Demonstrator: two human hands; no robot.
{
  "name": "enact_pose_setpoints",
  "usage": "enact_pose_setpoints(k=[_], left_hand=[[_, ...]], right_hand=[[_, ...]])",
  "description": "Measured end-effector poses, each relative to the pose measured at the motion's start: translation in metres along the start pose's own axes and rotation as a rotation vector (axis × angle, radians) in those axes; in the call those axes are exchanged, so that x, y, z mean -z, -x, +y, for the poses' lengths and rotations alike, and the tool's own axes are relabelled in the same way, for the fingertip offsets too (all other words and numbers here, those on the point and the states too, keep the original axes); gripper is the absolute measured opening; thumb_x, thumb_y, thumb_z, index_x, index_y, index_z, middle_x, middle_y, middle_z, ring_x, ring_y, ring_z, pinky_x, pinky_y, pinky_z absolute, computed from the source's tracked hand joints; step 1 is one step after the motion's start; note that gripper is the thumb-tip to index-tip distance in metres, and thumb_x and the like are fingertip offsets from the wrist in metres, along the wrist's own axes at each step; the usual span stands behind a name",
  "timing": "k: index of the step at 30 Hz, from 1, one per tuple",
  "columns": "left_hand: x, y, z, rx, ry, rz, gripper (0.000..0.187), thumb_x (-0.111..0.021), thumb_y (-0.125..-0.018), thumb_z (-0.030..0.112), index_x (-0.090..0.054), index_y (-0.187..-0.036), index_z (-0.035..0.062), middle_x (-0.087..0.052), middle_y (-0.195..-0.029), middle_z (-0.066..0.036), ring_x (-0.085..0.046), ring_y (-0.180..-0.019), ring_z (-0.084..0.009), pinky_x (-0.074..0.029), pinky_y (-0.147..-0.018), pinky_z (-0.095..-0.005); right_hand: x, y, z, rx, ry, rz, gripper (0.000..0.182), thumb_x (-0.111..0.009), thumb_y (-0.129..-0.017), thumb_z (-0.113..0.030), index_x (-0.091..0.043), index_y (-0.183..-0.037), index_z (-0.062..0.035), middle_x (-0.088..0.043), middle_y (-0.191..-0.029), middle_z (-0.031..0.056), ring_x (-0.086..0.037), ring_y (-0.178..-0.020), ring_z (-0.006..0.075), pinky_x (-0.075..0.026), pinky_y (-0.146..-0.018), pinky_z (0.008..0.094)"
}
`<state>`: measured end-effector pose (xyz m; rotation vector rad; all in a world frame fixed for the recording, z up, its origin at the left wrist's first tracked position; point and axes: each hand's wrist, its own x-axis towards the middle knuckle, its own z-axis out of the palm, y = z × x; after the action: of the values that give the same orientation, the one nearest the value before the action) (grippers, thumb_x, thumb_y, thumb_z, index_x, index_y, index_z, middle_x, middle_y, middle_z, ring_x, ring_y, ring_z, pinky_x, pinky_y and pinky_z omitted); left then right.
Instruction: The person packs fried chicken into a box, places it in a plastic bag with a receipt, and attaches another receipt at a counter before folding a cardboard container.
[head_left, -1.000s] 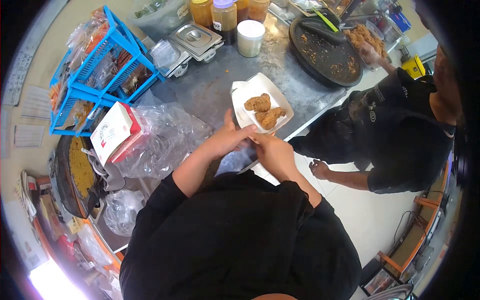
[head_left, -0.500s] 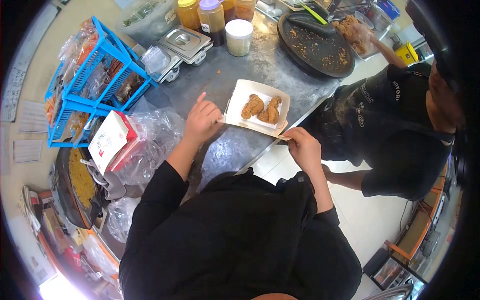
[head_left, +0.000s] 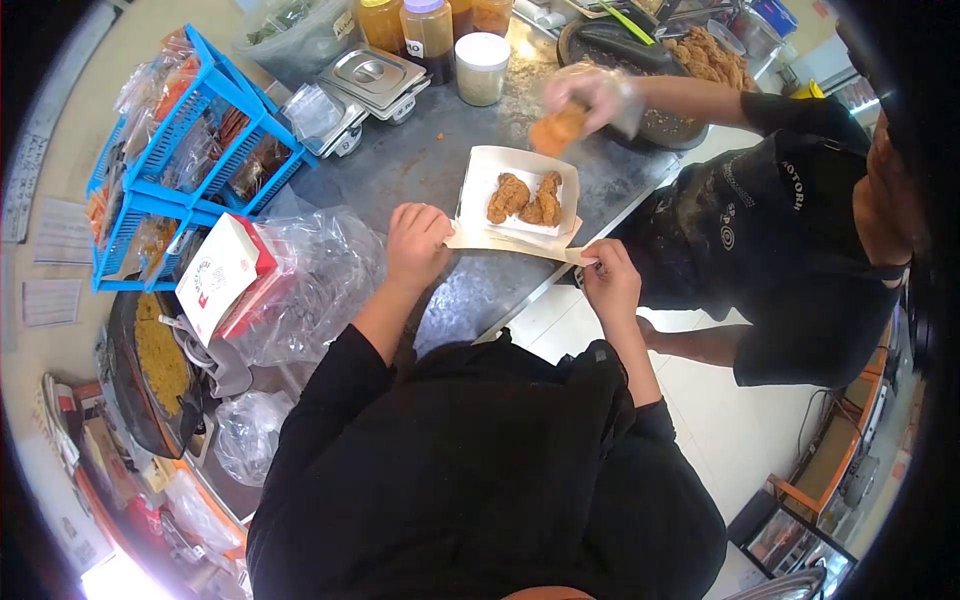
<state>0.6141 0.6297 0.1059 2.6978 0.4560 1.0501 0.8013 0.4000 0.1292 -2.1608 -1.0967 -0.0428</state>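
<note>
An open paper food box (head_left: 478, 178) rests on the metal counter, with two pieces of fried chicken (head_left: 509, 198) inside it. My left hand (head_left: 418, 240) pinches the near left corner of the box's flap. At the flap's near right corner, my right hand (head_left: 611, 278) grips the card between thumb and fingers. Just beyond the box, a co-worker's gloved hand (head_left: 595, 97) holds another piece of fried chicken (head_left: 556, 130), blurred by motion, above the counter.
A large dark round pan (head_left: 665, 125) with crumbs stands at the back right, near a heap of fried chicken (head_left: 712, 55). Lidded jars (head_left: 481, 70) and steel containers (head_left: 372, 77) line the back. Left are a blue basket rack (head_left: 205, 120), folded boxes (head_left: 225, 275) and plastic bags (head_left: 325, 275).
The co-worker's hand has come from the chicken heap to above the box's far side, carrying a piece. My left fingers, extended before, have closed on the flap's corner.
</note>
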Motion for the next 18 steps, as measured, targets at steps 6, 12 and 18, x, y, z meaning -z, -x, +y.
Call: enact_pose_setpoints(k=[6,12,18], left_hand=[[0.002,-0.001,0.001,0.001,0.011,0.004,0.019,-0.064,-0.057,0.002,-0.051,-0.070,0.0097,-0.053,-0.076,-0.004,-0.054,-0.079,-0.0247,-0.040,-0.078,-0.0387],[0.003,0.001,0.002,0.032,0.044,0.013,0.023,-0.069,-0.056,0.005,-0.051,-0.070,0.0097,-0.053,-0.076,-0.004,-0.055,-0.080,-0.0252,-0.040,-0.079,-0.0391],[0.004,-0.002,-0.005,0.039,0.071,-0.012,0.023,-0.070,-0.057,0.004,-0.051,-0.069,0.0090,-0.053,-0.075,-0.005,-0.055,-0.080,-0.0259,-0.042,-0.081,-0.0395]], right_hand=[[0.000,0.001,0.001,0.009,-0.019,-0.009,0.019,-0.065,-0.067,-0.001,-0.058,-0.082,-0.0109,-0.060,-0.089,0.0031,-0.063,-0.069,0.0238,-0.050,-0.060,0.0328],[-0.005,0.003,0.006,0.056,-0.003,0.014,0.016,-0.057,-0.071,0.002,-0.063,-0.082,-0.0092,-0.063,-0.084,0.0031,-0.063,-0.069,0.0195,-0.050,-0.060,0.0296],[0.007,-0.054,0.039,-0.627,-0.689,-0.166,0.026,-0.057,-0.086,-0.019,-0.066,-0.089,0.0054,-0.067,-0.081,0.0088,-0.062,-0.069,0.0126,-0.048,-0.062,0.0253]])
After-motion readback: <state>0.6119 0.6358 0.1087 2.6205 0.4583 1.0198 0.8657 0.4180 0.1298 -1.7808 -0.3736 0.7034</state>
